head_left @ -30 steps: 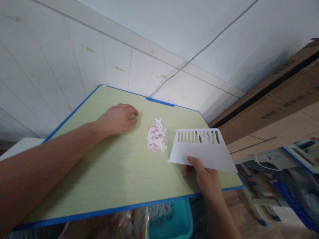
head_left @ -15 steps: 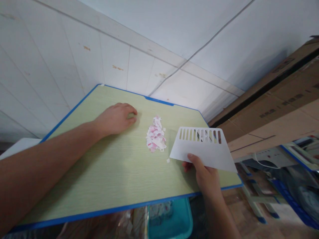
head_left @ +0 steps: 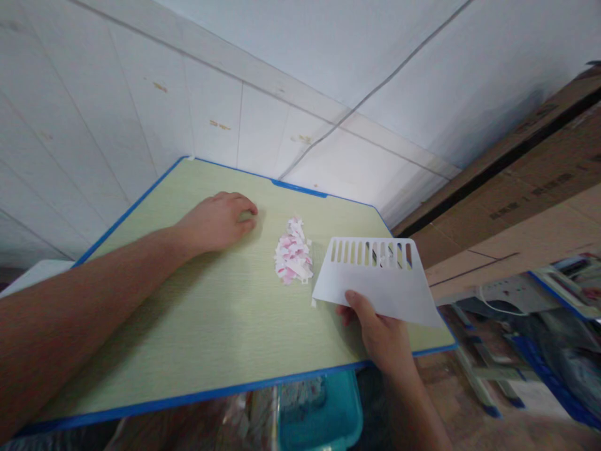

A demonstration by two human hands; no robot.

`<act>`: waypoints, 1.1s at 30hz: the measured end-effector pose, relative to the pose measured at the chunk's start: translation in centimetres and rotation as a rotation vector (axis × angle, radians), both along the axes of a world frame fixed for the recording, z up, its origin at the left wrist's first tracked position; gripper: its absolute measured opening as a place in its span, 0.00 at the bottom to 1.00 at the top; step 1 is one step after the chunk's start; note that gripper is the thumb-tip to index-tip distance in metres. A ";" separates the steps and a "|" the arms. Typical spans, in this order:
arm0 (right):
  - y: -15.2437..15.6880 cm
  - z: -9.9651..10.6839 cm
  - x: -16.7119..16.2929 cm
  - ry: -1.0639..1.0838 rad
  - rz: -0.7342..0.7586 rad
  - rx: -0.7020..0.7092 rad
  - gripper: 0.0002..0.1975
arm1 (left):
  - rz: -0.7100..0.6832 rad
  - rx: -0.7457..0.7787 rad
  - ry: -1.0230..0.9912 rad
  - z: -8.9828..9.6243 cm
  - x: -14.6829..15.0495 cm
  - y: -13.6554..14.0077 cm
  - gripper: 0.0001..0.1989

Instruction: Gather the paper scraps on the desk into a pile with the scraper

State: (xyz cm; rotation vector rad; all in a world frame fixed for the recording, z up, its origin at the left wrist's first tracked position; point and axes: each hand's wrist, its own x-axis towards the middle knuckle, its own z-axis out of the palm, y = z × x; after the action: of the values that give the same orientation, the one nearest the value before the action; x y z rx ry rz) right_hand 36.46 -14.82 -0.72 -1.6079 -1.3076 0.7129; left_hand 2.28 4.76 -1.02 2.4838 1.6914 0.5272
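– While the right hand (head_left: 387, 341) has that white slotted sheet (head_left: 370, 288) pinched, thumb on top and fingers tucked underneath, what's it all happening on?

– Pale green tabletop (head_left: 220, 326), faint wood-grain streaks, blue edging (head_left: 188, 398). Sits right by a white panelled wall (head_left: 211, 94) with a few yellowish-brown marks, and a grey cable (head_left: 375, 93) slants down it to about the table's far edge.

– And the left hand (head_left: 218, 220)?

– Other side of the paper scraps (head_left: 293, 254), fingers loosely curled, small gap between thumb and forefinger, nothing in it that I can see. Can't tell if it's actually resting on the top. The scraps, pink and white, are in a loose heap between the hands, plus one stray bit (head_left: 313, 302) at the sheet's left corner.

– Rest of the room?

– Brown cardboard boxes (head_left: 516, 213) off to the right, teal bin (head_left: 345, 407) below the front edge. What's in the bin is too murky to name, tbh.
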 end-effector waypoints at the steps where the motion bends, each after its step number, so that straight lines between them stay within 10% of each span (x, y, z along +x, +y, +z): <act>1: -0.2 0.1 -0.2 -0.006 0.010 -0.014 0.22 | -0.002 -0.001 0.000 0.0 0.0 0.0 0.31; 33: -3.8 -0.6 -3.5 0.053 0.137 -0.141 0.24 | -0.013 -0.005 0.051 0.1 0.2 -0.2 0.30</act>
State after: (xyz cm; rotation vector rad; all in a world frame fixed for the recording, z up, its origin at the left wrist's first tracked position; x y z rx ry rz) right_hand 33.01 -18.64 -1.30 -1.6102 -1.3640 0.9440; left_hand 2.50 4.59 -0.89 2.5240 1.6912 0.4621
